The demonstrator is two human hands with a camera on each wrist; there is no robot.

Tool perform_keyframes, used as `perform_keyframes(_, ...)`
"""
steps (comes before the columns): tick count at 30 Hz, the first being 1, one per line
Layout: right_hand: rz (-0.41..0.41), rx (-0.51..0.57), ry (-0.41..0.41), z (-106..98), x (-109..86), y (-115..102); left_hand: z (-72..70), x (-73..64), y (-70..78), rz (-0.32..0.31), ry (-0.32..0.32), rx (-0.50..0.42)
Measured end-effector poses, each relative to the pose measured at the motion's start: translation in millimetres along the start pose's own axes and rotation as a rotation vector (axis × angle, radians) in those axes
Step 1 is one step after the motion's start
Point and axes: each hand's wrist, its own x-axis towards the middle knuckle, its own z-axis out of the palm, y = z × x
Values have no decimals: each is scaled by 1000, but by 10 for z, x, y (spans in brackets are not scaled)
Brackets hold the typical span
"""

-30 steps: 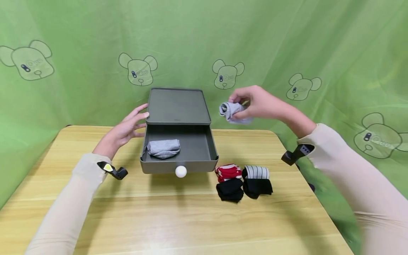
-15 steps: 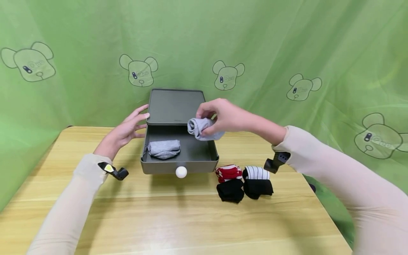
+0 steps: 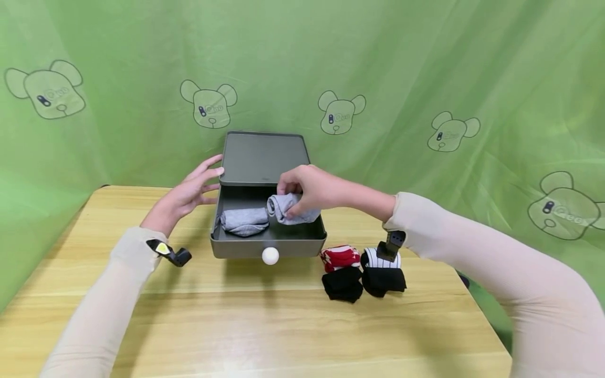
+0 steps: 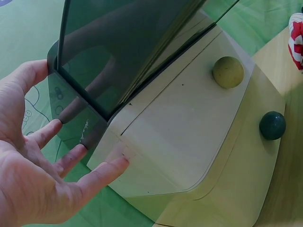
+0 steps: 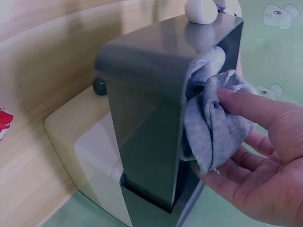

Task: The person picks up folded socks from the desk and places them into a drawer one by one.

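Observation:
My right hand (image 3: 317,186) pinches a rolled grey sock (image 5: 213,127) between thumb and fingers, low over the right half of a pulled-out drawer (image 3: 241,249). Another rolled grey sock (image 3: 244,221) lies in the drawer's left half, close beside the held one. The dark grey drawer has a white round knob (image 3: 270,256) and slides from the top of a small cabinet (image 3: 264,157). At the cabinet's left side, my left hand (image 3: 186,195) rests its spread fingertips against the wall; in the left wrist view, lower drawer fronts (image 4: 180,118) in white and yellow show.
Right of the cabinet on the wooden table (image 3: 198,320) sit a red-and-white sock bundle (image 3: 341,257), a white striped one (image 3: 374,257) and two black ones (image 3: 342,285), partly under my right wrist's camera. A green curtain (image 3: 283,63) hangs behind.
My right hand has carried the rolled grey sock from the right of the cabinet leftward and down into the drawer's opening. The left hand stays at the cabinet's side.

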Motion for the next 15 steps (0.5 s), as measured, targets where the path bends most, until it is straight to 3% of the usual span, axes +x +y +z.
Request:
perform_keyframes(9,101,-107,-60,109,97,-20,7,10,14,0,-6,3)
perform_keyframes(15,110,-122,-105,144,157,-2,-8,11,0,-5,-5,-5)
